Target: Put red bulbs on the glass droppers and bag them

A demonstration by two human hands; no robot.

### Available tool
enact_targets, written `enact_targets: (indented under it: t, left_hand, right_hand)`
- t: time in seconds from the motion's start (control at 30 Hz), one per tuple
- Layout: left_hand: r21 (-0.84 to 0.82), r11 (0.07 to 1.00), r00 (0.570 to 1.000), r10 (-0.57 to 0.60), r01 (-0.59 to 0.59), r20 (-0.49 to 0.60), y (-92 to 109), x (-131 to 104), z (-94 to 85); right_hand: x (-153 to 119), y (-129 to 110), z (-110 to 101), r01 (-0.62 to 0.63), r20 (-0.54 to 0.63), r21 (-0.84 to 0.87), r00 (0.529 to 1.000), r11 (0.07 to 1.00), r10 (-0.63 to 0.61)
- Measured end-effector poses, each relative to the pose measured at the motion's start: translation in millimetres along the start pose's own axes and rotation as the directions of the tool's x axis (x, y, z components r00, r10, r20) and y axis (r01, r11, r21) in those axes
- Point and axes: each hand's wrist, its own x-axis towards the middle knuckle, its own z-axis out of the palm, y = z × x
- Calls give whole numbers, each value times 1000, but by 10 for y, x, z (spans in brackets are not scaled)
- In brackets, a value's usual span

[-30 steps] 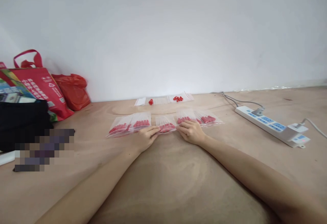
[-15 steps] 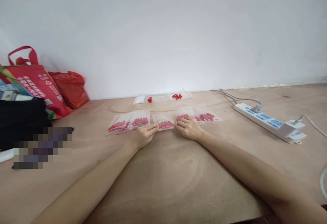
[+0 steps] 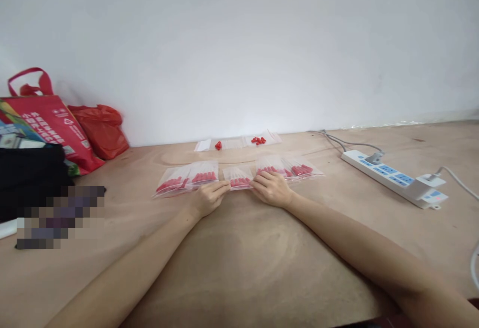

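Between my two hands lies a small clear zip bag (image 3: 236, 174) holding thin clear sticks with red ends. My left hand (image 3: 209, 199) has its fingers pressed together at the bag's near left corner. At the near right corner, the curled fingers of my right hand (image 3: 273, 189) pinch the same edge; its thumb is hidden. Similar filled bags lie on both sides: a left pair, with one bag (image 3: 204, 170) closest to my left hand, and a right group (image 3: 299, 168) partly behind my right hand.
Toward the wall, loose red caps (image 3: 258, 140) and clear sticks (image 3: 234, 143) lie on flat plastic bags. A white power strip (image 3: 389, 175) with cables stands at right. A red shopping bag (image 3: 71, 128), an orange-red plastic bag (image 3: 103, 131) and black cloth (image 3: 33, 178) sit at left.
My right hand has shifted slightly left, its fingers now at the middle bag's near right corner. My left hand stays at the left corner. The view has moved a little.
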Motion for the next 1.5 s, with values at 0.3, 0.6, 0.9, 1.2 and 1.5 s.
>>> enact_targets:
  t: [0.3, 0.6, 0.9, 1.2, 1.5]
  left_hand:
    - [9, 1000, 1000, -20, 20, -9, 13, 20, -3]
    - [26, 1000, 1000, 13, -13, 0, 45, 59, -27]
    - [6, 999, 999, -37, 37, -14, 71, 60, -52]
    - [-51, 996, 997, -72, 70, -28, 72, 46, -66]
    - [-139, 974, 979, -191, 180, -67, 80, 73, -74]
  right_hand:
    - [278, -286, 214, 12, 16, 32, 1000, 999, -13]
    - [275, -270, 183, 59, 56, 38, 997, 998, -61]
    - [225, -189, 108, 118, 0, -49, 993, 992, -118]
    - [113, -55, 72, 134, 47, -95, 990, 986, -130]
    - [82, -24, 123, -6, 11, -3, 1000, 1000, 6]
